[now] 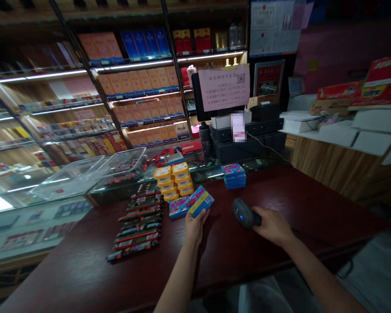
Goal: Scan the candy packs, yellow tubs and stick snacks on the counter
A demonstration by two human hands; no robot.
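My left hand (196,222) is closed on the lower edge of a small blue and pink box (200,202), tilted so that a yellow strip and a barcode face up. Under and left of it another box of the same kind (178,206) lies on the table. In my right hand (273,224) is a dark barcode scanner (244,213) with a small blue light, its head turned to the left. A stack of similar blue boxes (234,176) stands beyond the scanner. Yellow-lidded tubs (173,180) are piled behind the held box.
Several dark, slim packets (138,226) lie in a row on the left of the brown table (221,261). Clear plastic bins (124,163) stand on the glass counter. A monitor with a pink paper sign (224,87), a black bottle (204,139) and white boxes (371,134) are farther back.
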